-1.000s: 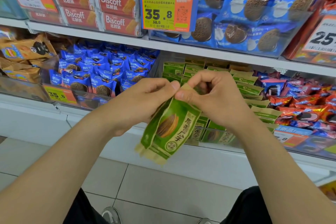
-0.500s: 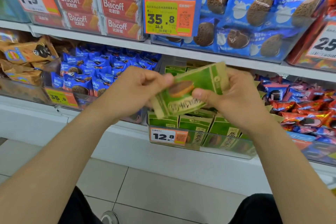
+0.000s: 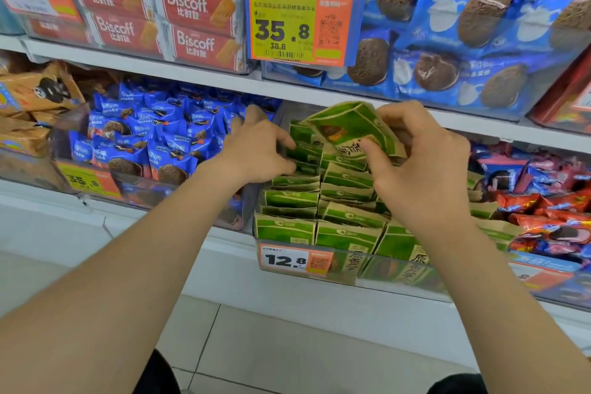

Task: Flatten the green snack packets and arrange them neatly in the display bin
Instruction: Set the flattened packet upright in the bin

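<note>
My right hand (image 3: 422,166) grips a green snack packet (image 3: 348,126), tilted and held over the back of the clear display bin (image 3: 393,275). The bin holds several green packets (image 3: 319,198) standing in rows, with a 12.8 price tag (image 3: 295,261) on its front wall. My left hand (image 3: 256,150) reaches into the bin's left rear, and its curled fingertips touch the tops of the packets there. Whether it pinches one cannot be told.
A bin of blue cookie packets (image 3: 150,141) sits left of the green bin, red and blue packets (image 3: 543,201) to the right. The upper shelf (image 3: 192,72) overhangs closely, carrying Biscoff boxes (image 3: 188,16), large blue cookie bags (image 3: 473,41) and a hanging 35.8 sign (image 3: 300,25).
Both hands moved forward from in front of the bin to its rear. The left hand let go of the packet, which the right hand now holds alone over the rows.
</note>
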Demonstrator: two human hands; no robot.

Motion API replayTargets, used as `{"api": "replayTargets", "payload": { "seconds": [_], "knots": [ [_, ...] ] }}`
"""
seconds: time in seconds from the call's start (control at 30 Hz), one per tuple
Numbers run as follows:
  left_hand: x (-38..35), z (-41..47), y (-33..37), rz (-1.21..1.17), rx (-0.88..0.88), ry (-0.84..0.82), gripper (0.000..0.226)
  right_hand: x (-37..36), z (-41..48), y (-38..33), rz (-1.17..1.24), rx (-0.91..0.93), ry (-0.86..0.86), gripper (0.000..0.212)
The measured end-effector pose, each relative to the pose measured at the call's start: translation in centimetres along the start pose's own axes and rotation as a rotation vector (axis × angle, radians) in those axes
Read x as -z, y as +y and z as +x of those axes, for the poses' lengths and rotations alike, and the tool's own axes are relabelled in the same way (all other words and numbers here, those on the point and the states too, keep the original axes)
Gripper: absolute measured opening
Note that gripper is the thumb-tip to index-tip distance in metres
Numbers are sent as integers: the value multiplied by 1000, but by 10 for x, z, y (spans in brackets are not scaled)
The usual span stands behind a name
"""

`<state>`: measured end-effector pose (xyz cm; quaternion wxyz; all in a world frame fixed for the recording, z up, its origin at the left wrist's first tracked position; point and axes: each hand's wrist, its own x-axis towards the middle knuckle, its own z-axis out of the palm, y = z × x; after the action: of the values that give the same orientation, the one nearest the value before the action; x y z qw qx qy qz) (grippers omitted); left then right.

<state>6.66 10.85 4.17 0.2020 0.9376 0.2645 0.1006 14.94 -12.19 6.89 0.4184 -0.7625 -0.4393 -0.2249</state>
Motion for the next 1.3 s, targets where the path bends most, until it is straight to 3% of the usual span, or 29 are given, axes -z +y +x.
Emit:
{"api": "replayTargets", "payload": {
  "seconds": [0.23,0.37,0.53,0.67,0.87,0.97,1.1,1.3],
  "knots": [
    [15,-3,6,276,39,-292,74,-8,1,8,-34,57,70,23],
    [9,0,6,391,11,-164,43,-8,0,9,-22,68,50,24],
    [-14,-9,39,776,9,50,31,-12,2,2,-69,103,87,26],
    [-24,-7,50,760,-75,147,29,-10,1,-1,-77,73,128,26],
    [-20,1,37,847,-121,-125,36,-2,-4,2,-79,39,123,25],
    [-16,7,33,751,-108,-110,42,-1,-5,3,-96,52,131,24],
    [6,18,24,574,-89,-135,27,5,-5,4,-100,59,168,25],
    [-4,11,24,568,-59,-121,26,-8,-4,-1,-33,87,222,25]
  ]
}}
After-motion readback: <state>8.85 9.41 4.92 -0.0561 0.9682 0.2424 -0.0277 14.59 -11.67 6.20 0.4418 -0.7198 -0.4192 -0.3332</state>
